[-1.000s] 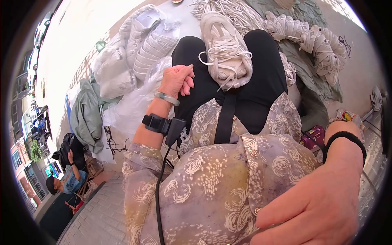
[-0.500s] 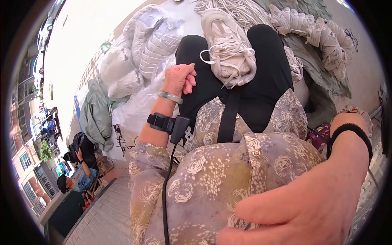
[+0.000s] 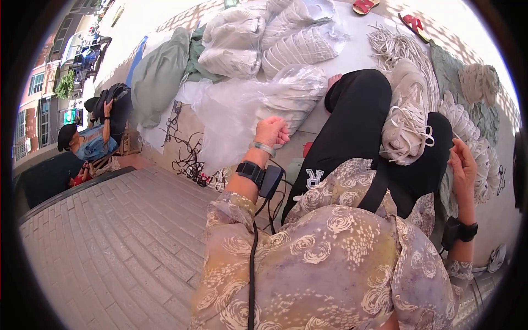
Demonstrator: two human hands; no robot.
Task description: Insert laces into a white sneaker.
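Note:
My left hand [image 3: 272, 132] hovers left of my thigh with its fingers curled into a loose fist and nothing visible in it. A clear plastic bag [image 3: 294, 96] with pale shoes inside lies just beyond. An off-white sneaker [image 3: 404, 132] rests on my lap between my thighs, its toe away from me and its laces loosely tangled. My right hand [image 3: 463, 168] is beside my right thigh, to the right of the sneaker. Its fingers are loosely bent and partly apart, with nothing seen in them.
Bagged pale shoes [image 3: 234, 41] lie on a white sheet ahead. A bundle of pale laces [image 3: 399, 47] lies beyond the sneaker, with more pale shoes [image 3: 484, 165] at right. Dark cords [image 3: 187, 146] are scattered at left. A seated person [image 3: 96, 143] is farther left.
The view has swung left, so the lap sits farther right. Another person's large hand with a black wristband has left the foreground. My right hand has come into view.

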